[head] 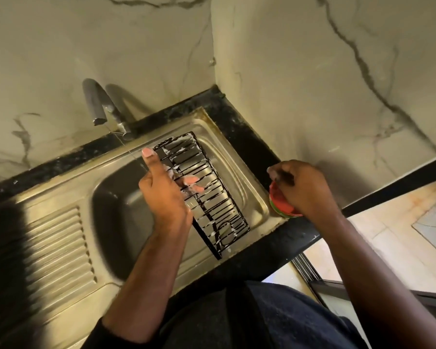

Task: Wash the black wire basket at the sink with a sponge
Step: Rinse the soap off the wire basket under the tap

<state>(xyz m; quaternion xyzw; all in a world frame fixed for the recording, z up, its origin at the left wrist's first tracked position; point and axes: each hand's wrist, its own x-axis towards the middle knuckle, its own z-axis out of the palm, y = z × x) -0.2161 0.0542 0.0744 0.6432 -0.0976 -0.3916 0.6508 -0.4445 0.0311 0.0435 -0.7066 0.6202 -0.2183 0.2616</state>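
Note:
The black wire basket point(212, 197), flecked with white suds, stands tilted on the right side of the steel sink point(252, 197). My left hand point(164, 190) grips its long edge, thumb up and fingers curled through the wires. My right hand point(302, 187) hovers over a red and green tub point(282, 205) on the black counter, its fingers bunched around something small and dark with foam on it. I cannot tell whether that is the sponge.
A grey tap point(98, 104) curves over the sink basin point(118, 217) and a thin stream of water falls from it. The ribbed drainboard point(58, 250) lies to the left. Marble-look walls close the corner behind. The black counter point(282, 248) ends at the right above a tiled floor.

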